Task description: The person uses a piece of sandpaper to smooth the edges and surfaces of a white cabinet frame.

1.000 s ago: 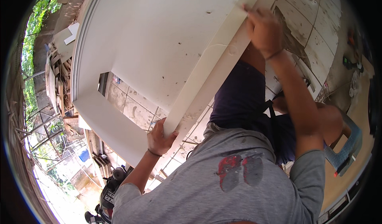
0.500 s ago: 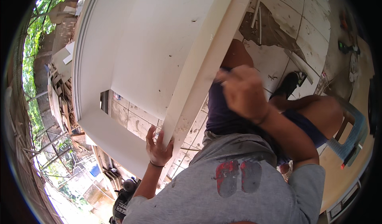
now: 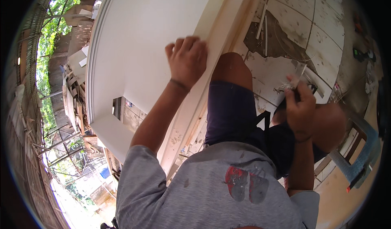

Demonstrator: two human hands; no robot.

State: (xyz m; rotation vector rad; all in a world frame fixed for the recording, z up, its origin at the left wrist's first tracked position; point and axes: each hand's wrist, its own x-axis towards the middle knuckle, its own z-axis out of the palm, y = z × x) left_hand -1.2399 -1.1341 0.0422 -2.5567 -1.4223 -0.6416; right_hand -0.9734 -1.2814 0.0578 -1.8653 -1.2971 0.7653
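**Two hands, one on the panel edge, one off it**

Left hand [image 3: 186, 62] lies on the white panel [image 3: 150, 37], knuckles up, fingers [image 3: 191, 43] curled together and hooked over the panel's right edge strip [image 3: 216, 33]. Contact looks firm; whether the fingertips wrap behind the strip cannot be told, since they are turned away from the camera.

Right hand [image 3: 300, 107] is well apart from the panel, to its right, above the bare knee [image 3: 230, 72]. Its fingers are pinched shut on a small pale scrap [image 3: 294, 77], possibly folded paper or a thin blade; too small and blurred to identify.

Key relation: the panel's long axis runs from lower left to upper right, with the edge strip following it. The strip lies directly under the left fingers and to the left of the right hand, across the knee. Left hand is clearly the nearer; the right would have to cross over the leg to reach the strip.

Hidden or unclear:
- Panel's top end is cut off by the frame rim.
- Lower end of the strip disappears behind the grey shirt [image 3: 203, 188].
- What supports the panel is not visible.
- Tiled floor [image 3: 309, 29], patchy and stained, shows to the right; a blue stool [image 3: 358, 147] sits near the lower right rim.
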